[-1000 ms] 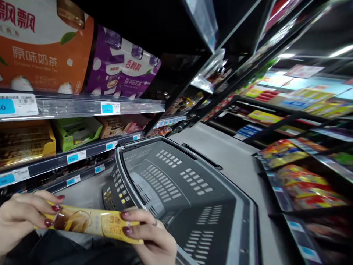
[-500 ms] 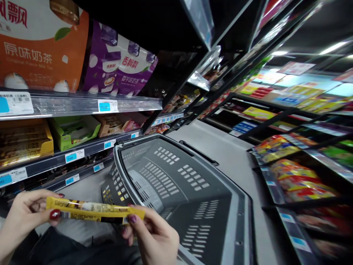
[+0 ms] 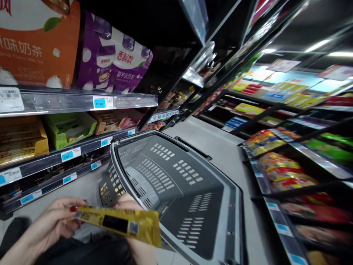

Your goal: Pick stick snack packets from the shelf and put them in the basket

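A long yellow stick sachet (image 3: 121, 222) with a black panel and a square code lies across the lower middle. My left hand (image 3: 56, 219) is closed on its left end, thumb and fingertips pinching it. The other end points right, over the near rim of a grey shopping basket (image 3: 220, 217). Behind the sachet is my right hand (image 3: 127, 203), its top edge and wrist showing above and below. The sachet hides its fingers, so their grip does not show. The basket stands open in front of me, with slotted walls.
Shelves at left hold an orange milk tea carton (image 3: 35, 55), a purple milk tea carton (image 3: 110, 62), a yellow box (image 3: 22, 141) and a green box (image 3: 70, 129) of sachets. Racks of bagged goods (image 3: 286, 167) line the right side. Pale floor (image 3: 204, 136) runs between.
The sachet has turned over, showing another face, and its right end has swung nearer and lower. My right hand has left that end and moved behind the sachet. The view shifted slightly.
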Available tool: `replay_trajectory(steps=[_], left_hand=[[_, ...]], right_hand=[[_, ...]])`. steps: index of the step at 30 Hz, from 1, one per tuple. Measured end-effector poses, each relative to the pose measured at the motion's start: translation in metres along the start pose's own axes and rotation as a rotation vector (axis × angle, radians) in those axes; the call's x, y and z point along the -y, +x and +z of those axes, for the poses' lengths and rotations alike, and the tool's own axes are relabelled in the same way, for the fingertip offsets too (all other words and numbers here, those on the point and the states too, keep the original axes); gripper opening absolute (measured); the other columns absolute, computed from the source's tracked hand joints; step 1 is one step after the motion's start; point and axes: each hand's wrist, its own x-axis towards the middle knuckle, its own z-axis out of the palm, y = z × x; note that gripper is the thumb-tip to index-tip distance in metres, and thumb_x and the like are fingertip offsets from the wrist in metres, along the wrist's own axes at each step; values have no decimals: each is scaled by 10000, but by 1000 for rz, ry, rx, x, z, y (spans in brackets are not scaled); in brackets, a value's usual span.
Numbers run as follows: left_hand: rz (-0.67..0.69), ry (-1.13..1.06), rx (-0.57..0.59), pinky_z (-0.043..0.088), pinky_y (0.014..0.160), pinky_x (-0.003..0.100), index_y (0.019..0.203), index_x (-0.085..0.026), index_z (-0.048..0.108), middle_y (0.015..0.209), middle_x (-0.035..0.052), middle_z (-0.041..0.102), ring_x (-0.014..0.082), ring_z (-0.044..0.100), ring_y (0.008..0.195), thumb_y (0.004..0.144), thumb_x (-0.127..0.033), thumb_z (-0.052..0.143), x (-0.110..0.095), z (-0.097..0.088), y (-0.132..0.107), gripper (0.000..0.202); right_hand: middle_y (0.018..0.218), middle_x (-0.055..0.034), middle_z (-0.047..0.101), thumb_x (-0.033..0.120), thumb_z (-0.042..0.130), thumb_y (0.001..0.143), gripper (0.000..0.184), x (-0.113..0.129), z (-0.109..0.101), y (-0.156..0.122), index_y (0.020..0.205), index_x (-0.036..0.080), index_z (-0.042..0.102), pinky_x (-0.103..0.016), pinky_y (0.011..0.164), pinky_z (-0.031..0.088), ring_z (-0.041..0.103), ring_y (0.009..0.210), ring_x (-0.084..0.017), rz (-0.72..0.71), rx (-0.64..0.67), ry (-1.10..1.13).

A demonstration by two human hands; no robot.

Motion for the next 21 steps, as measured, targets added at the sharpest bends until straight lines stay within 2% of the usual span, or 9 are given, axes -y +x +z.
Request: replay_trajectory(steps=[2,5,9,12,15,16,18,20,21], left_hand=[[-134,-7,37,366,348,119,826,-110,660,556,39,646,78,551,422,581,-167,742,21,6,10,264],[-277,-7,130,369,401,130,800,-86,683,506,9,592,45,496,409,615,-188,703,49,17,18,212],[-284,88,382,341,456,137,845,-52,698,493,9,562,41,476,445,628,-380,710,65,25,17,393],[-254,216,434,285,410,146,993,-96,647,503,10,583,48,446,401,659,-596,592,65,21,16,604],[-127,395,404,337,400,163,1044,-143,589,580,25,643,75,494,395,705,-592,541,58,12,17,564],[-88,435,402,374,408,180,1029,-152,585,600,25,652,84,507,398,710,-561,559,54,9,18,520],[-33,449,406,432,440,213,984,-151,598,612,23,646,96,521,423,701,-507,599,42,6,16,455],[23,397,375,448,465,223,961,-140,615,615,25,627,103,520,467,717,-475,588,29,4,11,416],[51,367,357,449,475,224,955,-136,620,617,25,619,103,516,480,731,-462,574,23,4,8,398]], right_hand=[[658,-4,524,347,683,707,134,-4,-2,5,712,214,666,-211,548,408,492,616,-126,-62,-16,-78],[681,-6,510,301,654,735,129,-7,-3,9,694,186,612,-204,538,401,479,622,-123,33,-41,-107],[680,-20,541,311,625,756,164,9,-6,-2,675,176,579,-226,551,419,511,623,-140,99,-25,-201],[742,-39,592,322,613,769,115,48,-23,-10,766,209,590,-245,585,445,562,675,-165,-17,-299,-297],[796,-53,625,329,645,735,149,94,-50,11,827,230,582,-267,596,445,600,719,-192,-139,-559,-590],[767,-54,634,330,653,722,151,103,-58,26,797,221,579,-271,576,431,607,694,-199,-158,-542,-763],[713,-56,644,298,619,749,112,105,-69,64,751,195,575,-279,573,402,612,656,-202,-104,-353,-1183],[717,-59,651,213,541,811,75,83,-73,99,758,171,574,-275,589,389,606,665,-189,93,31,-1494],[657,-41,639,159,578,781,84,66,-73,110,697,159,577,-254,572,388,594,620,-166,156,152,-1506]])
